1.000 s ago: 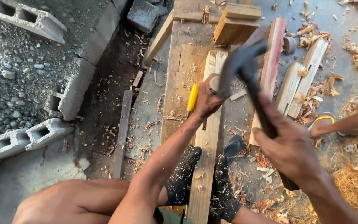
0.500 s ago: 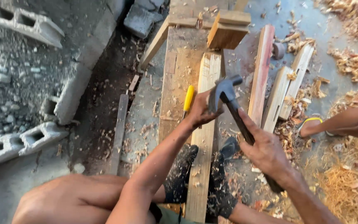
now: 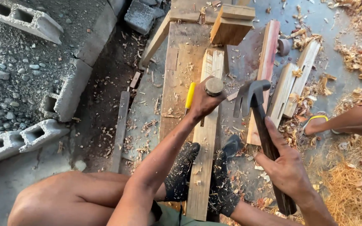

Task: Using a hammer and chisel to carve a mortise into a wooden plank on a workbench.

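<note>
From the head view, your left hand point(image 3: 204, 100) is clamped around a chisel point(image 3: 213, 86), its round butt end up, standing on the pale plank point(image 3: 204, 138) that lies lengthwise on the worktop point(image 3: 181, 62). Your right hand point(image 3: 288, 167) grips the dark handle of a claw hammer point(image 3: 252, 94), whose head hangs just right of the chisel, not touching. Both dark-socked feet point(image 3: 183, 167) flank the plank's near end.

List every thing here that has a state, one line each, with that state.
left hand: closed round the chisel handle
chisel handle: upright on the plank, butt end showing
right hand: gripping the hammer shaft
hammer: raised, beside the chisel
plank: flat, pinned between both feet
yellow pencil: lying loose
</note>
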